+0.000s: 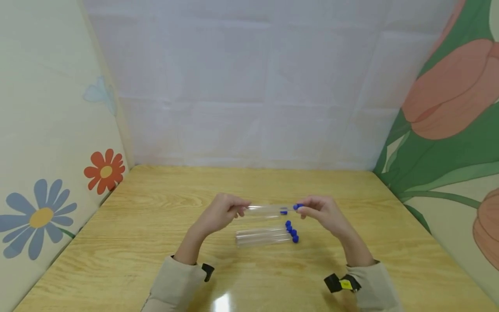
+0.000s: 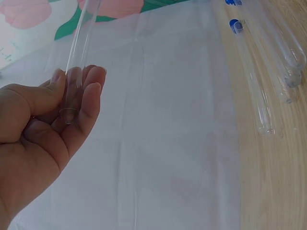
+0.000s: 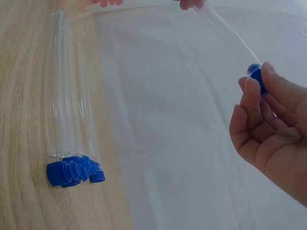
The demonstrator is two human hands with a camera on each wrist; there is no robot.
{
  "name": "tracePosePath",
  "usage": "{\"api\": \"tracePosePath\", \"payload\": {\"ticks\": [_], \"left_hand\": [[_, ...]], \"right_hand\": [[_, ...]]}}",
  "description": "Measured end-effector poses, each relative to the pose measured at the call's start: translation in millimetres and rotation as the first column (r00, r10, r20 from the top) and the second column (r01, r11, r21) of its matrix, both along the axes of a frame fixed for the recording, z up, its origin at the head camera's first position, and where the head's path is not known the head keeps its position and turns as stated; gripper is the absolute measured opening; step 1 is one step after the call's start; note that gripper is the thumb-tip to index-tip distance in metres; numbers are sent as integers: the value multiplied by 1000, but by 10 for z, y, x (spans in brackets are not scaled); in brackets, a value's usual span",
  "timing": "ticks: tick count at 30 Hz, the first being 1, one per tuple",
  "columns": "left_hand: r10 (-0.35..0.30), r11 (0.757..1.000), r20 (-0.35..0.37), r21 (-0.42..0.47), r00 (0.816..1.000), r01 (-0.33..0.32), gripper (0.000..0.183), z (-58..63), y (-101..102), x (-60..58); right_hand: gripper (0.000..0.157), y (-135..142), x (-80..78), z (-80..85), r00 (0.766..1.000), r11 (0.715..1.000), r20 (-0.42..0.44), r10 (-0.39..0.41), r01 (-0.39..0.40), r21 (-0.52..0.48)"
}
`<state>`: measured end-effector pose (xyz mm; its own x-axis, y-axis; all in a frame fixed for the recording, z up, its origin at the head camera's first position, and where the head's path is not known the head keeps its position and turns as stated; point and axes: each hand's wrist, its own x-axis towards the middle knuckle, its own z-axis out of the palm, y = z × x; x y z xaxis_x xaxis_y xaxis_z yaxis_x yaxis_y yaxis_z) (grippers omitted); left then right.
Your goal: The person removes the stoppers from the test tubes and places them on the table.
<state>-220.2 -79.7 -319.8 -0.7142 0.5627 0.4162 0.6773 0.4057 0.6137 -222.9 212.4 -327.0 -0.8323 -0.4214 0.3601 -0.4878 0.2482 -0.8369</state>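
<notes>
Between my hands, above the table, a clear test tube [image 1: 261,209] is held nearly level. My left hand [image 1: 222,212] grips its rounded end; in the left wrist view the thumb and fingers surround the tube [image 2: 79,52]. At the other end my right hand [image 1: 325,214] pinches a blue stopper [image 3: 258,79] between thumb and forefinger. The stopper is at the tube's mouth; how deep it sits I cannot tell. Just below, several clear test tubes [image 1: 261,237] lie side by side on the table, with blue stoppers [image 1: 294,234] at their right ends.
A wooden table [image 1: 156,242] lies under everything. Behind the held tube, another blue stopper [image 1: 283,212] shows near the table surface. A white cloth [image 1: 249,86] hangs at the back, with flower-patterned panels at both sides. Black straps [image 1: 333,282] sit at the wrists.
</notes>
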Motion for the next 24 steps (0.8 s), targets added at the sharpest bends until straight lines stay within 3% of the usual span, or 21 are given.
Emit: {"api": "tracePosePath", "payload": {"ticks": [5, 11, 24], "left_hand": [[6, 1000, -25, -13, 1000, -6, 23, 30, 10, 1], [9, 1000, 2, -23, 1000, -9, 24, 45, 25, -11], [65, 997, 5, -33, 998, -65, 19, -71, 76, -124]], "right_hand": [[17, 16, -23, -9, 998, 1000, 56, -6, 7, -13], [21, 25, -66, -49, 995, 999, 102, -8, 12, -42], [30, 78, -152, 1, 979, 990, 151, -138, 139, 1]]}}
